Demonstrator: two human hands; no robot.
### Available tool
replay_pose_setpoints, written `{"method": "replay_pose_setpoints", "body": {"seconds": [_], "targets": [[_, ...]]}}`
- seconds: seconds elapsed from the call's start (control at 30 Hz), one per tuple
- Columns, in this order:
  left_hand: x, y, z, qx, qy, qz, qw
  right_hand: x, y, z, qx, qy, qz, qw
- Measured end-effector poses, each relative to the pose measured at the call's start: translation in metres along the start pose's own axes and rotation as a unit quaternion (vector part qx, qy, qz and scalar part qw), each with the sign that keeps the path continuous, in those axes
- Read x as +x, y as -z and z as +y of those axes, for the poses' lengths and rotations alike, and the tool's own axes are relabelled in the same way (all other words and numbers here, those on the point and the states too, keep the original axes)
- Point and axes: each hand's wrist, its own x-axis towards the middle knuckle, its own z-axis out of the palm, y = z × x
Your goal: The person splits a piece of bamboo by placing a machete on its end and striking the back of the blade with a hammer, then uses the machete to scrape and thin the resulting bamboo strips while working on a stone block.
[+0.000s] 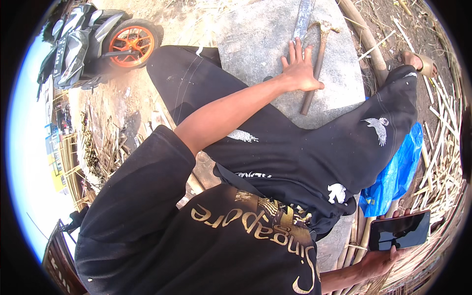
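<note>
My left hand (298, 71) reaches out over a grey, worn board (248, 37) between my legs, fingers spread. Its fingertips come up to the lower end of a long, flat, bluish-grey metal strip (304, 19), whose far end runs out of view. A hammer (320, 51) with a rusty head lies beside that strip. My thumb crosses over the hammer's handle without wrapping round it; I cannot tell whether they touch. Down at the right, my right hand (382, 263) holds a phone (399, 231) with a dark, reflective screen, its thumb at the lower edge.
A blue plastic sheet (393, 172) lies by my right leg. Cut bamboo strips (442, 142) cover the ground at the right, and a thick pole (364, 37) runs along the board. A parked motorcycle (93, 46) with an orange wheel stands at the far left.
</note>
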Motion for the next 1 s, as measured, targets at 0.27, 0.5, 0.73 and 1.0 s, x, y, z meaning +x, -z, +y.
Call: {"method": "replay_pose_setpoints", "body": {"seconds": [0.27,0.5,0.73,1.0], "targets": [[0.0,-0.002,-0.001,0.003,0.007,0.006,1.0,-0.005,-0.032,-0.007,-0.038,-0.015,-0.044,0.998],[0.001,-0.005,-0.003,-0.004,0.002,0.015,1.0,0.0,-0.054,-0.005,-0.049,-0.023,-0.096,0.994],[0.002,-0.005,-0.003,-0.001,0.002,0.02,1.0,0.001,-0.034,0.003,-0.073,0.016,-0.007,0.997],[0.002,-0.006,-0.004,0.001,0.002,0.014,1.0,0.009,0.017,0.016,-0.131,0.083,0.109,0.982]]}}
